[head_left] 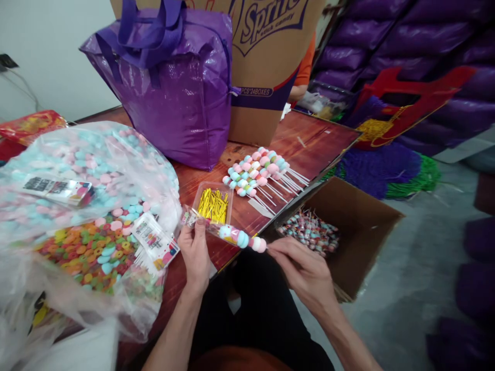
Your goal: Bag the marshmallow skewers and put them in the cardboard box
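A candy skewer [243, 238] with blue, white and pink pieces lies partly inside a clear printed wrapper, held out over my lap. My left hand [194, 252] pinches the wrapper near its left end. The fingers of my right hand [303, 265] close on the skewer's stick at the right end. Just behind my left hand sits a clear tray [196, 198] of gold twist ties [213, 206]. Beyond it, a pile of unwrapped candy skewers [257, 167] rests on the table, sticks pointing right.
Clear bags of loose candy [96, 170] cover the table's left. A purple bag [174, 98] and a large carton [251, 121] stand behind. An open box [363, 232] with wrapped skewers [309, 232] sits lower right. Part of a person in an orange sleeve [306, 64] shows behind the carton.
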